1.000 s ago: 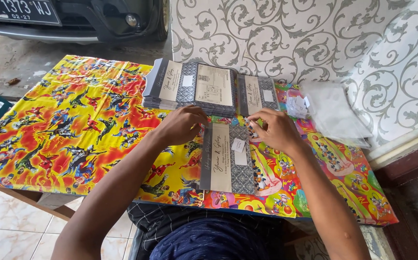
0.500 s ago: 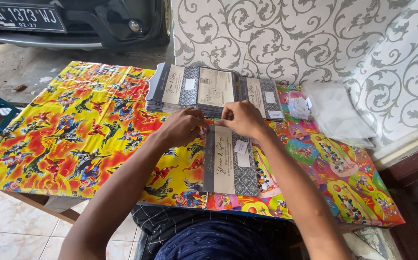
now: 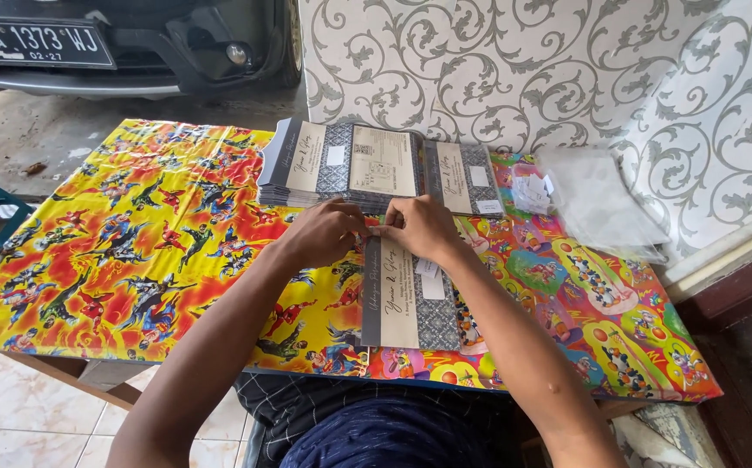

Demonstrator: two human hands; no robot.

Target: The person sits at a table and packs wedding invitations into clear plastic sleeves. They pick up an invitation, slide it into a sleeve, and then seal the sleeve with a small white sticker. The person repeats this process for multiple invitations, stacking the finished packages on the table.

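The top edge of a grey-and-cream card is pinched by the left hand and the right hand, fingers closed together on it. The card is laid flat on the bright cartoon tablecloth, just in front of the card stack.

Glossy plastic tablecloth (cartoon print), matt paper cards
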